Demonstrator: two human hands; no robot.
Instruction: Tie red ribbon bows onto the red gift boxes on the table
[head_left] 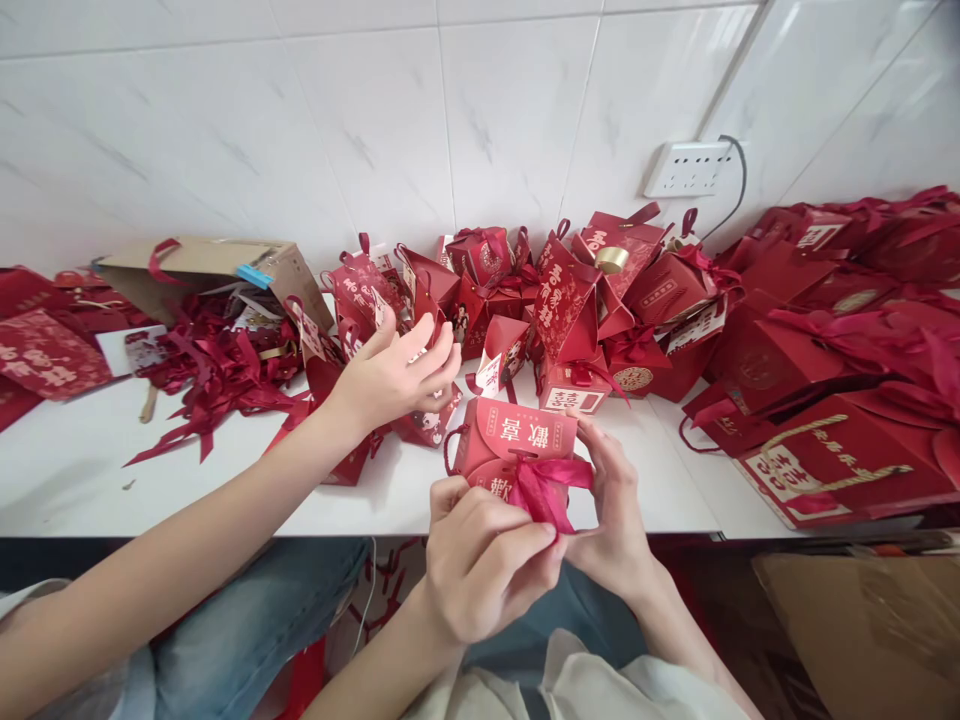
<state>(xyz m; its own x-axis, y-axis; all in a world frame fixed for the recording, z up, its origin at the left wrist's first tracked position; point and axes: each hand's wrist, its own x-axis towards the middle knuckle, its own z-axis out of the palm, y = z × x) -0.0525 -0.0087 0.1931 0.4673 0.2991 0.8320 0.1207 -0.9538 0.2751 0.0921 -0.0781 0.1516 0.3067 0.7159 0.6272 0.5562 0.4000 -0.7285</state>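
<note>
A red gift box (517, 425) with gold characters is right in front of me at the table's front edge, its printing upside down to me. A magenta ribbon (551, 485) is tied in a bow on it. My left hand (487, 560) is closed, with thumb and forefinger pinched at the bow's lower loop. Along the box's right side curl the fingers of my right hand (615, 500), its thumb near the ribbon's lower end. My left palm hides the box's lower left part.
From the left, another person's hand (401, 375) reaches over several small red boxes (566, 300). A cardboard carton (217, 260) spills loose ribbons (225, 365) onto the white table (90, 470). Larger red boxes (840, 390) are piled at right. A power strip (690, 170) is on the tiled wall.
</note>
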